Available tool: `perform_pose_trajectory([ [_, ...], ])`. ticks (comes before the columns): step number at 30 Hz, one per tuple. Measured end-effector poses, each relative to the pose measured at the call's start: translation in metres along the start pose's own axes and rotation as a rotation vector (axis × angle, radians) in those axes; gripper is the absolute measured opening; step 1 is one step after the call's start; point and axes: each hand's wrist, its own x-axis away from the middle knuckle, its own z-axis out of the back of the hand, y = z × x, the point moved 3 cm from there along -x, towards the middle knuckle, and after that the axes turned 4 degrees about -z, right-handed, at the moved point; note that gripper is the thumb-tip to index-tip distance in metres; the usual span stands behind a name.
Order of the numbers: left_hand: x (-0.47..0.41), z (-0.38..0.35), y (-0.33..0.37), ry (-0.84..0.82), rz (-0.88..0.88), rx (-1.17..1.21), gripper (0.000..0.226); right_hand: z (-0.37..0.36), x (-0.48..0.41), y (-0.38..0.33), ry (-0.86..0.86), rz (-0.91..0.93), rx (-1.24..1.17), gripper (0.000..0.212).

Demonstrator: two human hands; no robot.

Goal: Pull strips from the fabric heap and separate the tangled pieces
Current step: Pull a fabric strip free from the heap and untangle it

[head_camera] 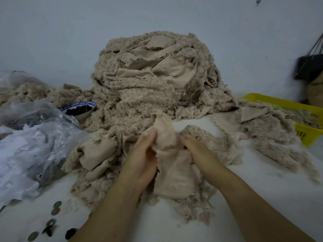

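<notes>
We saw a white table [262,193] running back to a pale wall. The fabric heap [153,81], tan and fleecy, stood tall at its middle against that wall, its loose pieces spilling forward and to both sides. Crumpled plastic bags [35,137] lay on the left, and a yellow basket [297,106] sat at the right edge with scraps draped into it. At the heap's near foot lay one smooth-sided strip [171,168], held up between the hands. The left hand [145,154] gripped its left edge, fingers curled round the cloth. The right hand [197,151] lay on its right edge; we could not tell whether it pinched or merely pressed. A blue-rimmed bowl [82,109] of dark pieces sat left of the heap, and small discs [56,205] lay scattered near the front left.
</notes>
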Motion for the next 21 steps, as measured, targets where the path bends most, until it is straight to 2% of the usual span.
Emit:
perform_pose_trajectory([
  [3, 0.007, -0.007, -0.008, 0.019, -0.099, -0.518, 0.014, -0.005, 0.004, -0.005, -0.038, 0.028, -0.107, 0.052],
  [5, 0.009, -0.012, -0.009, -0.016, -0.184, -0.799, 0.024, -0.003, 0.004, -0.005, 0.039, 0.029, -0.112, 0.043],
  [7, 0.011, -0.016, -0.009, -0.089, -0.241, -0.923, 0.034, 0.002, 0.002, -0.003, 0.134, -0.043, -0.158, 0.037],
  [9, 0.013, -0.019, -0.007, -0.123, -0.282, -0.974, 0.033, 0.002, 0.0, -0.001, 0.18, -0.086, -0.184, 0.037],
  [11, 0.012, -0.016, -0.009, -0.097, -0.249, -0.946, 0.03, 0.0, 0.001, -0.002, 0.201, -0.09, -0.212, 0.034],
  [15, 0.008, -0.007, -0.014, -0.007, -0.049, -0.754, 0.025, 0.003, -0.001, -0.005, 0.243, -0.095, -0.351, 0.029],
  [18, 0.005, -0.007, -0.015, -0.02, 0.043, -0.526, 0.045, -0.002, 0.002, -0.005, 0.065, -0.074, -0.349, 0.029],
  [21, 0.006, -0.008, -0.008, 0.029, 0.07, -0.173, 0.029, -0.009, 0.004, 0.0, -0.044, -0.08, -0.253, 0.021],
])
